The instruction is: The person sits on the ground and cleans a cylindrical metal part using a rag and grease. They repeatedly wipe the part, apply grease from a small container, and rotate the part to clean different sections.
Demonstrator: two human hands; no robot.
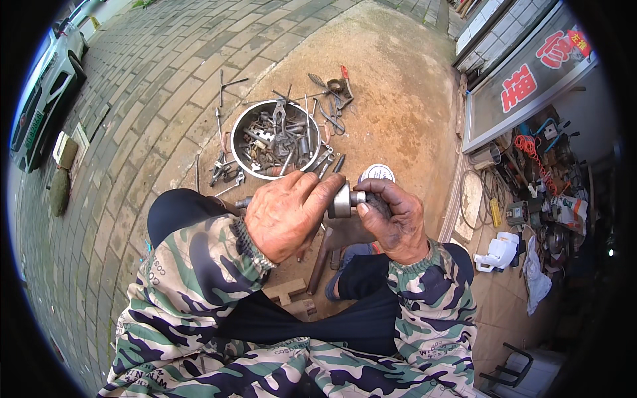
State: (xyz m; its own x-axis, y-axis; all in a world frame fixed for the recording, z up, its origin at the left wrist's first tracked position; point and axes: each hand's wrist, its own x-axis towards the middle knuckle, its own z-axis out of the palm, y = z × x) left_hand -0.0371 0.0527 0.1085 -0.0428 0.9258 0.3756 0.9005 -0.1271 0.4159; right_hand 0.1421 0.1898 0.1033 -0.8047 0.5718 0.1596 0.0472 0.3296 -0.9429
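Metal part, position: the metal part [340, 201] lies crosswise in front of me, off the ground, between my two hands; its thick end shows in the gap between them.
Left grip: my left grip [285, 215], back of the hand upward, is wrapped over the part's middle, fingers curled around it, hiding that stretch.
Right grip: my right grip [398, 222] pinches the narrow tip at the right end between thumb and forefinger; dark smudges mark the fingers.
Metal part, looks: silvery and round, a broad smooth collar stepping down to a slimmer end on the right. A grey metal tip [243, 202] pokes out left of my left hand, roughly in line; with the middle covered, I cannot tell whether it is one piece.
Basin: beyond my left hand, a round metal basin [233, 140] on the ground holds a jumble of tools and metal bits.
Around the basin: pliers [337, 121] lie to its right, a T-shaped tool [222, 87] beyond its upper left.
Near the right hand: a round white lid [378, 172], just beyond it.
Between my legs: a wooden block [285, 290] and a brown handle [319, 266].
Sleeves: loose camouflage sleeves [189, 265], gathered at the wrists.
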